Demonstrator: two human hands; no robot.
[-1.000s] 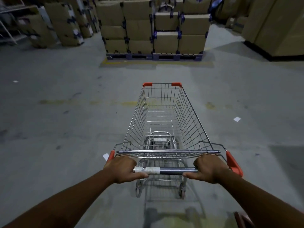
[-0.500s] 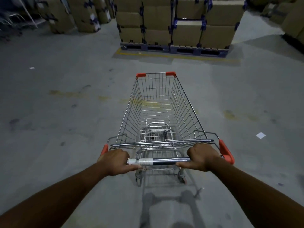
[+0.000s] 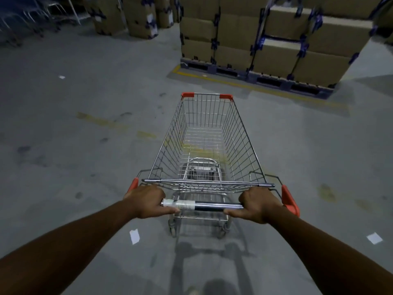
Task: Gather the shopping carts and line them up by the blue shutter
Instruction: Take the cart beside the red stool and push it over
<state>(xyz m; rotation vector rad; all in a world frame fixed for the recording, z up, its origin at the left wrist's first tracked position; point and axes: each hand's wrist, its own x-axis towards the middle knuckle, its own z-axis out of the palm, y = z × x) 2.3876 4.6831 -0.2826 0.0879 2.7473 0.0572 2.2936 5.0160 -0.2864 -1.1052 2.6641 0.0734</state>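
An empty wire shopping cart [image 3: 205, 133] with orange corner caps stands on the grey concrete floor right in front of me. My left hand [image 3: 146, 200] grips the left end of its handle bar [image 3: 209, 205]. My right hand [image 3: 258, 203] grips the right end of the same bar. At the far top left, dim metal frames that may be more carts [image 3: 25, 15] stand against a dark blue surface; they are too blurred to be sure of.
A pallet of stacked cardboard boxes [image 3: 274, 43] stands ahead to the right, edged by a yellow floor line [image 3: 244, 85]. More box stacks [image 3: 131, 15] stand at the back centre-left. Scraps of white paper [image 3: 134, 236] lie on the floor.
The cart and my view have swung to the left and rolled forward. The box pallet has shifted to the right and come closer. Both hands keep their grip on the handle.
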